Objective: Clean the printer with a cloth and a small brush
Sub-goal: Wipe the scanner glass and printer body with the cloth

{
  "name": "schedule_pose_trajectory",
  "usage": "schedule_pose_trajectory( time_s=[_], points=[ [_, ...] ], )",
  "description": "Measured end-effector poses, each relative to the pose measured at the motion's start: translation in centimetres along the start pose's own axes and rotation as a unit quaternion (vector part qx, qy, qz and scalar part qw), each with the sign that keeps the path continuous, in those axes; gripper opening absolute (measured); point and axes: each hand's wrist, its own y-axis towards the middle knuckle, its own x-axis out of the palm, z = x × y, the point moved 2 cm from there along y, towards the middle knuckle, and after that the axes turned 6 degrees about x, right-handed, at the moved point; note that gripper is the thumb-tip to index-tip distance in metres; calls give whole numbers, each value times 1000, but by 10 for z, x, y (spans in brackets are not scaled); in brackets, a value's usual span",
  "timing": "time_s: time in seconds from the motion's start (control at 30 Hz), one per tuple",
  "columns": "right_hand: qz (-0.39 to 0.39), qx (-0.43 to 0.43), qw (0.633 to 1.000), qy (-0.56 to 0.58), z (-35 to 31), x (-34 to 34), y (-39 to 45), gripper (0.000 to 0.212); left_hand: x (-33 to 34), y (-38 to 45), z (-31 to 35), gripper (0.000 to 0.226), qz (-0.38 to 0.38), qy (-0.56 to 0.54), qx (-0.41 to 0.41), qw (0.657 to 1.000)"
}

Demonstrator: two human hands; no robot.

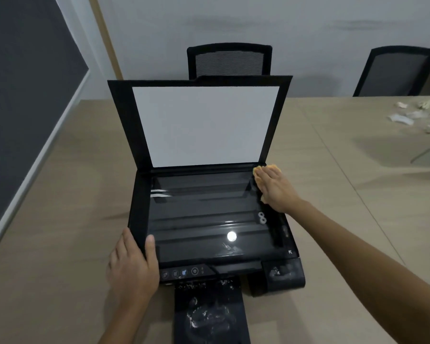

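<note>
Now: right hand (274,188) flat on cloth (271,168) | left hand (132,264) gripping printer (209,219) corner

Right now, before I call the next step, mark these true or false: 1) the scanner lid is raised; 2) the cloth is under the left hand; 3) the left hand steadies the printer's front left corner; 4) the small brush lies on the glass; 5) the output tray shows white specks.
1) True: the scanner lid stands open.
2) False: the right hand presses the orange cloth on the far right corner of the printer.
3) True: the left hand grips that corner, thumb on top.
4) False: no brush shows on the glass.
5) True: the output tray carries white specks.
</note>
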Motion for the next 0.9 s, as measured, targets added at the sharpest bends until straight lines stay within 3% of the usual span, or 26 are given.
schedule_pose_trajectory(
  time_s=[0.1,0.23,0.37,0.43,0.57,0.67,0.73,0.8,0.9],
  points=[
    [2,5,1000,19,-4,-6,-17,39,-3,-2,-1,76,-1,3,6,1000],
    [31,-86,996,-17,-2,-7,-64,38,-1,0,-2,74,0,-2,-2,1000],
    [59,-90,993,-38,-6,-3,-19,34,2,1,-4,74,3,0,-1,1000],
    [45,-77,995,-38,-3,0,2,48,3,-1,-3,75,0,-3,0,1000],
    [29,-27,999,2,-3,3,-17,33,-1,-2,1,76,5,-12,6,1000],
    [28,-79,994,67,-11,-15,-51,30,-2,2,1,75,7,-13,2,1000],
    [-8,-5,989,150,-9,-38,-72,30,-3,1,-1,75,6,-11,2,1000],
    [-31,130,947,292,0,-64,-86,43,-4,-1,0,76,8,-11,3,1000],
    [67,229,820,520,11,-87,-89,50,-4,-1,2,77,9,-18,8,1000]
  ],
)
